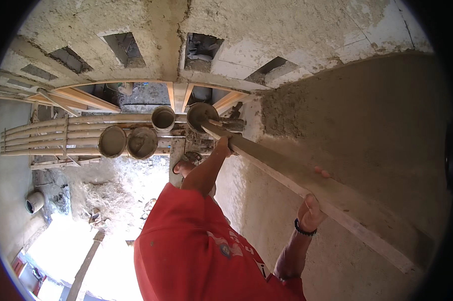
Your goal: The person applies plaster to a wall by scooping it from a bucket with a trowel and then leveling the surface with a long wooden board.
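Note:
A long, straight wooden board (271, 155) lies slantwise along the plastered wall (347, 110) at the right, its face smeared with grey mortar. My left hand (223, 146) is closed on the board near its far left end. Farther down its length, my right hand (311, 213), with a dark beaded bracelet at the wrist, grips the board across its width. The right thumb shows on the near edge, and fingertips appear past the opposite edge. Close to the board's far end stands a bucket (195, 111) with mortar in it.
Mortar-filled buckets (142, 143) stand on a scaffold of wooden poles (81, 134) at the left. My foot (183, 167) is near a plank (176, 150). Rough masonry with square openings (201, 50) runs along the top. Bright ground lies below the scaffold.

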